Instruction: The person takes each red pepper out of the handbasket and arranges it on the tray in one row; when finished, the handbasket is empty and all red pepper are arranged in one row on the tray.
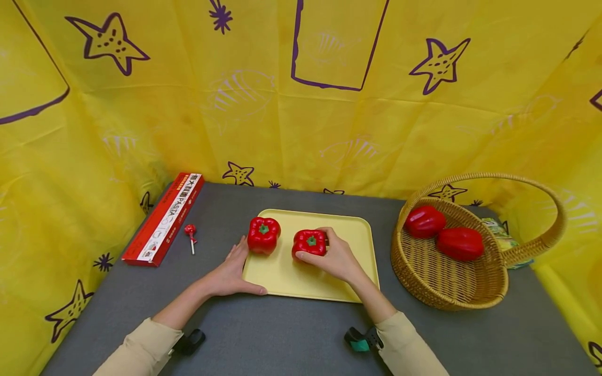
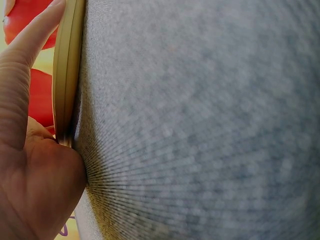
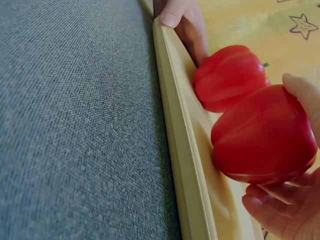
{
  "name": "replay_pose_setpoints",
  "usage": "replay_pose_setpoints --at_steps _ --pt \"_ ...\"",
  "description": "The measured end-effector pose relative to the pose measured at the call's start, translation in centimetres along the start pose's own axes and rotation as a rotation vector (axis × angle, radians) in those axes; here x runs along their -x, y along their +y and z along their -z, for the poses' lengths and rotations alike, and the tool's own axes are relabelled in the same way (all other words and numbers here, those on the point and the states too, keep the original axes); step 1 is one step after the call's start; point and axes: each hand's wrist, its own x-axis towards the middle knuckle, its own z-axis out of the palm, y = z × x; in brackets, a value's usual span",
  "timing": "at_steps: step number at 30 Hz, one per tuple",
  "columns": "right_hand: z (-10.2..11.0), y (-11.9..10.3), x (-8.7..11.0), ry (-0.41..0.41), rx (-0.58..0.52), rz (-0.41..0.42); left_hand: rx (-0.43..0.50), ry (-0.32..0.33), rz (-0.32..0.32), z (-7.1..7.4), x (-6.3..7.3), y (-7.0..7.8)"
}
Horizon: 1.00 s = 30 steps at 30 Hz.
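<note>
Head cam: the right hand (image 1: pixel 336 258) has a red bell pepper (image 1: pixel 309 243) pinched between thumb and fingers over the yellow tray (image 1: pixel 301 284), with a second bell pepper (image 1: pixel 264 236) off to its left. The left hand (image 1: pixel 230 274) is spread at the tray's near-left corner, lollipop (image 1: pixel 190 230) and pasta box (image 1: pixel 164 222) farther left; the wicker basket (image 1: pixel 423 282) sits right of the right hand. Left wrist: gray bench (image 2: pixel 200 100) beside that hand. Right wrist: can't tell if the pinched pepper touches the tray.

2 peppers (image 1: pixel 460 244) lie in basket (image 1: pixel 444 279) right of tray (image 1: pixel 324 282).
</note>
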Motion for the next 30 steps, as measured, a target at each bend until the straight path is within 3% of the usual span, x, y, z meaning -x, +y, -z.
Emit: replay_pose_setpoints --at_steps 30 --pt "-1.9 -1.2 -2.1 -0.003 -0.014 -0.014 0.007 0.009 -0.021 0.0 0.1 0.1"
